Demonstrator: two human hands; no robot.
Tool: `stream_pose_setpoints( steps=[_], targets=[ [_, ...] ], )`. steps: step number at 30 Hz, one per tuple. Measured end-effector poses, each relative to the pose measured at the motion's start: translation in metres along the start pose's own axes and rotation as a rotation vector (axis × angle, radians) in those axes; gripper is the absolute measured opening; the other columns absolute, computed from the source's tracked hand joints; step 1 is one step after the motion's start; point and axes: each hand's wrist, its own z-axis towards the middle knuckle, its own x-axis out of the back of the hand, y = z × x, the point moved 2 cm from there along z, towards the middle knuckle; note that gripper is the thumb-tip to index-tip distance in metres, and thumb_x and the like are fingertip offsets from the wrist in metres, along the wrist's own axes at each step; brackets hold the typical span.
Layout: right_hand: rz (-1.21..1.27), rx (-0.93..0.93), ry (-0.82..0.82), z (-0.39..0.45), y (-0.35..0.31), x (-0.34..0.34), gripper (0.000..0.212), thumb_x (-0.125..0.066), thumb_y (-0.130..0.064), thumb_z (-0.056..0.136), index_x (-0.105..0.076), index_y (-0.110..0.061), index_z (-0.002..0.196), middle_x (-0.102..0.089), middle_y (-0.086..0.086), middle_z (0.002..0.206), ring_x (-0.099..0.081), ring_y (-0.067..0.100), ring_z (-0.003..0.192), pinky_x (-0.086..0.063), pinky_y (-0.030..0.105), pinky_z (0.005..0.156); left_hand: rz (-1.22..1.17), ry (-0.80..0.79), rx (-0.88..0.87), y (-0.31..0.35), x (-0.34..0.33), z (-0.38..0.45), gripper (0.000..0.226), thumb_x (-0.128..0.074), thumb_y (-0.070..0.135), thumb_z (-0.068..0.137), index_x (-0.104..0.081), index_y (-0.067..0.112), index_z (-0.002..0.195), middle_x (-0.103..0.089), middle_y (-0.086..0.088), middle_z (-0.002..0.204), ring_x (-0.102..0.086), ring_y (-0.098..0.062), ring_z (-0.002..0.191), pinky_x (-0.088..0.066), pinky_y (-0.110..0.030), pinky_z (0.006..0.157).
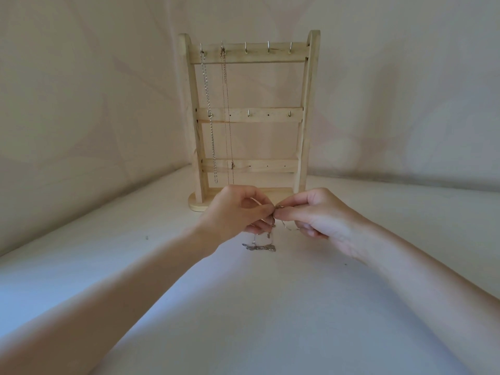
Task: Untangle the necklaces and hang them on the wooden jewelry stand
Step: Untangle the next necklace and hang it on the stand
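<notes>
Both forearms reach in, left hand [238, 212] and right hand [319, 215] pinching a knotted necklace [266, 234] between fingers [290, 211] to work it loose before the wooden stand [251, 52], where two chains [209, 109] already hang.

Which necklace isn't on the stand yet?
The necklace pinched between left hand and right hand; the chunky chain and thin chain hang from top hooks.

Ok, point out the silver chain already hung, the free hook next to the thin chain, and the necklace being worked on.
silver chain [209, 117]: head view, mid-length of its hanging links.
free hook [246, 48]: head view, third hook on the top bar.
tangled necklace [259, 248]: head view, bunched part dangling below the hands.
</notes>
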Motion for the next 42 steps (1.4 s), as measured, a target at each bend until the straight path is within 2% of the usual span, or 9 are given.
stream_pose_setpoints(
  steps=[6, 11, 18, 21, 24, 26, 30, 34, 42],
  targets=[
    [-0.055, -0.021, -0.014, -0.001, -0.001, -0.002, 0.005, -0.067, -0.013, 0.08, -0.066, -0.008, 0.083, -0.035, -0.009, 0.036, -0.033, 0.008, 0.037, -0.025, 0.015, 0.04, 0.112, 0.044, -0.02, 0.0, -0.001, 0.0, 0.014, -0.064, 0.007, 0.084, -0.066, 0.013, 0.071, -0.067, -0.001, 0.068, -0.065, -0.009, 0.067, -0.057, -0.019, 0.062],
    [-0.087, -0.034, -0.043, -0.001, -0.003, -0.003, 0.005, -0.066, -0.011, 0.079, -0.061, -0.011, 0.08, -0.04, -0.009, 0.039, -0.036, 0.008, 0.039, -0.025, 0.018, 0.04, -0.001, 0.044, 0.028, 0.001, -0.007, -0.001, 0.019, -0.057, 0.001, 0.086, -0.061, 0.009, 0.069, -0.063, -0.002, 0.065, -0.062, -0.006, 0.059, -0.057, -0.02, 0.063],
    [-0.207, 0.065, 0.016, 0.003, -0.002, -0.01, 0.013, -0.067, -0.009, 0.077, -0.06, -0.014, 0.067, -0.041, -0.003, 0.053, -0.036, 0.008, 0.043, -0.027, 0.015, 0.039, -0.067, 0.182, 0.021, 0.006, 0.001, 0.0, 0.018, -0.053, 0.001, 0.086, -0.058, 0.006, 0.069, -0.063, 0.003, 0.055, -0.061, -0.005, 0.053, -0.055, -0.016, 0.063],
    [-0.148, 0.071, 0.044, 0.003, -0.001, -0.006, 0.011, -0.066, -0.006, 0.078, -0.062, -0.013, 0.07, -0.042, -0.005, 0.048, -0.035, 0.011, 0.043, -0.026, 0.016, 0.04, -0.089, 0.131, 0.062, 0.003, 0.003, 0.0, 0.016, -0.056, -0.002, 0.085, -0.054, 0.008, 0.072, -0.064, 0.003, 0.053, -0.062, -0.007, 0.052, -0.056, -0.019, 0.063],
    [-0.06, 0.019, -0.018, -0.001, -0.002, -0.003, 0.005, -0.069, -0.009, 0.079, -0.067, -0.012, 0.082, -0.047, -0.009, 0.046, -0.035, 0.007, 0.039, -0.024, 0.014, 0.036, -0.113, 0.081, 0.097, 0.001, 0.003, 0.0, 0.014, -0.061, -0.001, 0.084, -0.053, 0.011, 0.079, -0.069, -0.004, 0.063, -0.064, -0.012, 0.058, -0.056, -0.027, 0.073],
    [-0.064, -0.003, -0.048, -0.002, -0.002, -0.003, 0.009, -0.07, -0.013, 0.079, -0.07, -0.012, 0.088, -0.05, -0.006, 0.052, -0.036, 0.006, 0.039, -0.023, 0.014, 0.037, -0.146, 0.072, 0.101, 0.001, 0.005, 0.001, 0.014, -0.063, 0.0, 0.083, -0.055, 0.011, 0.084, -0.07, -0.008, 0.07, -0.064, -0.012, 0.06, -0.057, -0.021, 0.068],
    [-0.048, 0.004, -0.05, -0.003, -0.004, -0.003, 0.011, -0.068, -0.019, 0.081, -0.072, -0.01, 0.086, -0.035, -0.006, 0.043, -0.031, 0.006, 0.038, -0.021, 0.015, 0.037, -0.151, 0.048, 0.098, 0.003, 0.005, -0.002, 0.017, -0.068, 0.001, 0.079, -0.056, 0.011, 0.087, -0.07, -0.007, 0.071, -0.065, -0.011, 0.062, -0.056, -0.019, 0.065],
    [-0.035, 0.053, 0.043, -0.002, -0.005, 0.0, 0.012, -0.063, -0.015, 0.084, -0.07, -0.005, 0.081, -0.033, -0.004, 0.041, -0.03, 0.008, 0.038, -0.022, 0.014, 0.037, -0.113, 0.047, 0.089, 0.006, 0.001, -0.005, 0.018, -0.066, -0.003, 0.079, -0.055, 0.01, 0.085, -0.067, -0.006, 0.07, -0.064, -0.007, 0.053, -0.044, -0.009, 0.046],
    [0.035, 0.143, 0.108, -0.002, -0.004, -0.004, 0.014, -0.061, -0.012, 0.087, -0.067, -0.003, 0.078, -0.036, -0.006, 0.04, -0.03, 0.008, 0.038, -0.024, 0.015, 0.037, -0.099, -0.026, 0.134, 0.002, 0.002, -0.002, 0.016, -0.064, -0.005, 0.079, -0.059, 0.008, 0.088, -0.066, -0.001, 0.066, -0.065, -0.009, 0.058, -0.058, -0.021, 0.069]
  ],
)
